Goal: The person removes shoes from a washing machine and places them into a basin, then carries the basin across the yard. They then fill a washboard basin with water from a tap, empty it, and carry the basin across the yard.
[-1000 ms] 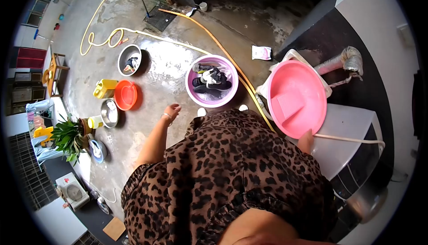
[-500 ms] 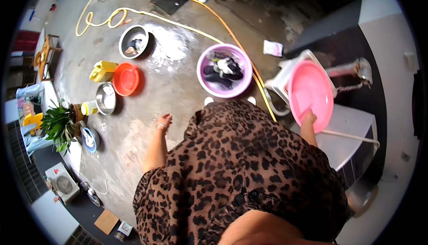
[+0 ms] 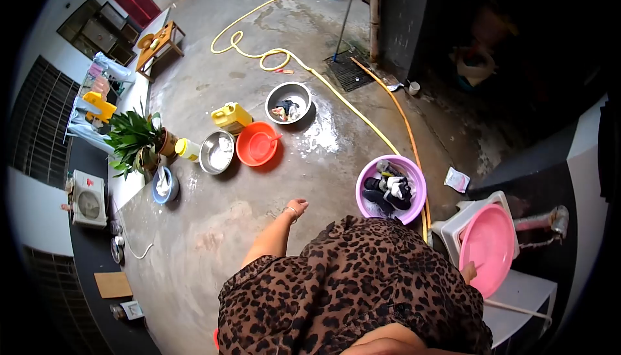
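My right hand (image 3: 468, 272) grips the near left rim of a pink basin (image 3: 488, 242), its thumb or a finger showing inside. The basin is tilted against a white plastic stool (image 3: 446, 229). Out over the wet floor hangs my left hand (image 3: 297, 208), with a bracelet at the wrist; it holds nothing and its fingers are loosely bent. Between my hands, farther forward, a purple basin (image 3: 359, 190) stands on the floor with dark and white shoes (image 3: 394, 190) in it.
A yellow hose (image 3: 349, 106) and an orange hose (image 3: 398, 106) run past the purple basin. To the left are an orange basin (image 3: 240, 151), steel basins (image 3: 268, 112), a yellow jug (image 3: 231, 118) and a potted plant (image 3: 139, 138). A white packet (image 3: 457, 179) lies near the stool.
My view has swung left and up, so the basins and stool appear farther right and lower. My right hand stays on the pink basin's rim; my left hand remains empty.
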`<state>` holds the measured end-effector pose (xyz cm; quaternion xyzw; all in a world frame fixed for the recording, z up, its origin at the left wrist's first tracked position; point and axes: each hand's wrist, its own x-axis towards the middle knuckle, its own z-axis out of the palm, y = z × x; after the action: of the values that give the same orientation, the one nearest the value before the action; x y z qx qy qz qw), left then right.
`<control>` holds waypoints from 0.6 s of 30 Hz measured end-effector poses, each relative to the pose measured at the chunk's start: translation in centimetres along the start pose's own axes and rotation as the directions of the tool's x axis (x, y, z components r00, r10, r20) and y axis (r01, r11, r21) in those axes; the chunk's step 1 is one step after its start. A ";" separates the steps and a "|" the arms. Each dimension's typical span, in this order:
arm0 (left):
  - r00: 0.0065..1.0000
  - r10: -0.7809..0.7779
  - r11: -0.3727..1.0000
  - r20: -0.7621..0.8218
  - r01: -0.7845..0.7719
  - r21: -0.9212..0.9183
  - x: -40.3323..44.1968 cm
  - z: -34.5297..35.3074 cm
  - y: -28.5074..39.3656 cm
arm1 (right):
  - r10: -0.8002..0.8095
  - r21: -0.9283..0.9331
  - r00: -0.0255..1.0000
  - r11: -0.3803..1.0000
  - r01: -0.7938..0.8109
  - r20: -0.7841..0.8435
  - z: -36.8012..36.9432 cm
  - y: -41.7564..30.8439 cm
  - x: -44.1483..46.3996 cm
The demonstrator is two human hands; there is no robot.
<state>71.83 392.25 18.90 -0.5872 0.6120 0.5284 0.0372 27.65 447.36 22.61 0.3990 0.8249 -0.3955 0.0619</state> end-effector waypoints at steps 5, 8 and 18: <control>0.997 -0.072 0.997 -0.020 0.072 0.025 -1.2 0.9 -0.6 | -0.009 -0.003 1.000 1.000 0.009 0.000 0.4 -0.7 0.0; 0.995 -0.101 0.995 -0.021 0.101 0.005 -0.9 1.0 -1.9 | -0.004 -0.002 1.000 1.000 0.004 -0.006 0.0 -0.8 -0.3; 0.994 -0.102 0.994 0.042 0.103 -0.024 -0.3 2.8 0.5 | 0.054 0.061 0.995 0.997 -0.049 -0.080 -3.2 1.2 2.1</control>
<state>69.91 394.25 18.20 -0.6075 0.5732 0.5456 0.0691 27.78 451.29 23.24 0.4377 0.8041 -0.4015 0.0267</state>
